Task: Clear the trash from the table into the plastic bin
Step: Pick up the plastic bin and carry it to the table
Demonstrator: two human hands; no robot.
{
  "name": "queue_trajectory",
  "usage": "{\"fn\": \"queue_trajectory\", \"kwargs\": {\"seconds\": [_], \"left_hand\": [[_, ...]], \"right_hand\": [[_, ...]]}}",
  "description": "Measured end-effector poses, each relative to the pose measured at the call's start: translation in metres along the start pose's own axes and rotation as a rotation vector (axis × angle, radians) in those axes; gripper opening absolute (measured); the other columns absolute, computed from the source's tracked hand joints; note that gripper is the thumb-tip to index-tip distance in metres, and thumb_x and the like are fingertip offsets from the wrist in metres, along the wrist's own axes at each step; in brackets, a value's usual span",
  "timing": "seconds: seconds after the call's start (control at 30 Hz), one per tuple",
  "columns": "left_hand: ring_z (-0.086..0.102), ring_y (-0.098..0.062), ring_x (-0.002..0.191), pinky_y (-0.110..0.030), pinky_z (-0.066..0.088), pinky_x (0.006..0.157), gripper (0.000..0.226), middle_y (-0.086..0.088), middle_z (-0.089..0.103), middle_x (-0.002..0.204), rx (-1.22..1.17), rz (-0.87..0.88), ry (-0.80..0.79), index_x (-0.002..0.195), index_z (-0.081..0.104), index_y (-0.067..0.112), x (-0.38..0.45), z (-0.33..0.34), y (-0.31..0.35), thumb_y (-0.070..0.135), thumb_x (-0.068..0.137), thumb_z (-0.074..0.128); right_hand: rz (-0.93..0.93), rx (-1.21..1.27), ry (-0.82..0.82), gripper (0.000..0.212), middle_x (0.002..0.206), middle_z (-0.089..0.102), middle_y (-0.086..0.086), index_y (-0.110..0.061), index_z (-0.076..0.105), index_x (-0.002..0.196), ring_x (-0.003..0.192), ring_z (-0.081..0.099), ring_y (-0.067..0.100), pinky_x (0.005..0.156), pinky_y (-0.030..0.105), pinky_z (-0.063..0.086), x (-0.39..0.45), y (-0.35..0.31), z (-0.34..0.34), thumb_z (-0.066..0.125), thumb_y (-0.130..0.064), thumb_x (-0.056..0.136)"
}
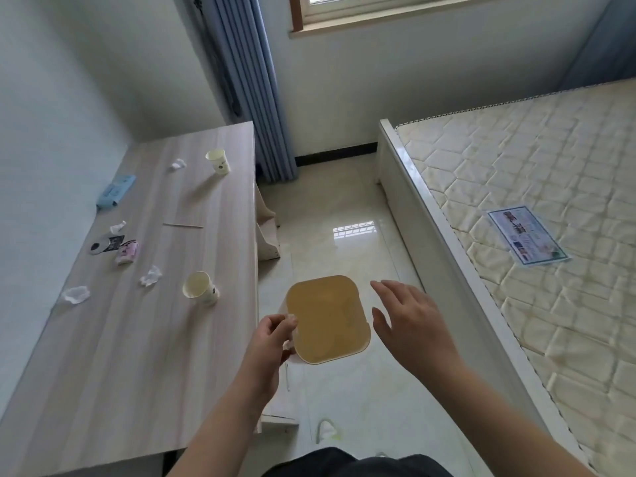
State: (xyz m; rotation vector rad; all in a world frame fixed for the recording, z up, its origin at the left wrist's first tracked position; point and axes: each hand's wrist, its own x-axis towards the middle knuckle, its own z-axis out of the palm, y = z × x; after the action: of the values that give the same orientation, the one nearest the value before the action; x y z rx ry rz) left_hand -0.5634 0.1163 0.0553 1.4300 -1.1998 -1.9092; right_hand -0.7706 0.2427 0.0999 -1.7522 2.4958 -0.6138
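Observation:
A pale, yellowish plastic bin (328, 318) hangs over the floor just right of the wooden table (113, 356), seen from above with its inside bare. My left hand (272, 339) pinches the bin's left rim. My right hand (409, 321) hovers open beside the right rim, fingers spread, not touching it. On the table lie two paper cups (200, 289) (219, 161), several crumpled tissues (150, 276) (75, 295) (178, 164) (118, 227), a thin wooden stick (183, 225), a pink packet (127, 251) and a dark wrapper (105, 244).
A blue tissue pack (115, 191) lies near the wall on the table. A bed with a bare quilted mattress (550, 218) and a leaflet (528, 235) fills the right side. Glossy tiled floor (344, 218) runs between table and bed. Blue curtain (251, 87) hangs behind.

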Motion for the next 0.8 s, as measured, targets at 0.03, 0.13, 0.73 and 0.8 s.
{"fn": "queue_trajectory", "kwargs": {"seconds": [0.03,0.13,0.73,0.8], "left_hand": [[0.066,-0.02,0.083,-0.026,0.051,0.059,0.031,-0.015,0.067,0.105,-0.005,0.002,0.007,0.109,0.057,0.005,0.005,0.0,0.002,0.025,0.088,0.066],[0.065,-0.02,0.081,-0.023,0.051,0.056,0.03,-0.015,0.066,0.102,-0.031,0.01,0.036,0.109,0.056,0.003,0.023,-0.002,0.005,0.023,0.088,0.066],[0.062,-0.008,0.065,-0.02,0.048,0.051,0.023,-0.007,0.062,0.086,-0.21,0.101,0.103,0.099,0.056,0.004,0.115,-0.079,0.084,0.02,0.087,0.067],[0.061,-0.012,0.072,-0.024,0.049,0.058,0.032,-0.008,0.061,0.089,-0.216,0.09,0.116,0.101,0.057,0.004,0.113,-0.088,0.087,0.025,0.082,0.072]], "right_hand": [[-0.009,-0.011,0.0,0.042,0.118,0.067,0.008,-0.008,0.061,0.125,0.105,0.064,0.028,0.089,0.041,0.051,0.004,0.001,0.002,0.067,-0.019,0.084],[-0.032,-0.051,-0.028,0.043,0.122,0.065,0.01,-0.009,0.06,0.126,0.11,0.062,0.029,0.093,0.042,0.049,0.02,0.003,0.011,0.066,-0.022,0.086],[-0.24,-0.176,-0.137,0.05,0.14,0.053,0.01,-0.014,0.05,0.135,0.127,0.049,0.031,0.104,0.045,0.04,0.21,-0.036,0.061,0.06,-0.032,0.089],[-0.29,-0.165,-0.149,0.05,0.139,0.054,0.011,-0.013,0.053,0.133,0.127,0.05,0.032,0.103,0.045,0.04,0.222,-0.047,0.071,0.063,-0.031,0.087]]}}
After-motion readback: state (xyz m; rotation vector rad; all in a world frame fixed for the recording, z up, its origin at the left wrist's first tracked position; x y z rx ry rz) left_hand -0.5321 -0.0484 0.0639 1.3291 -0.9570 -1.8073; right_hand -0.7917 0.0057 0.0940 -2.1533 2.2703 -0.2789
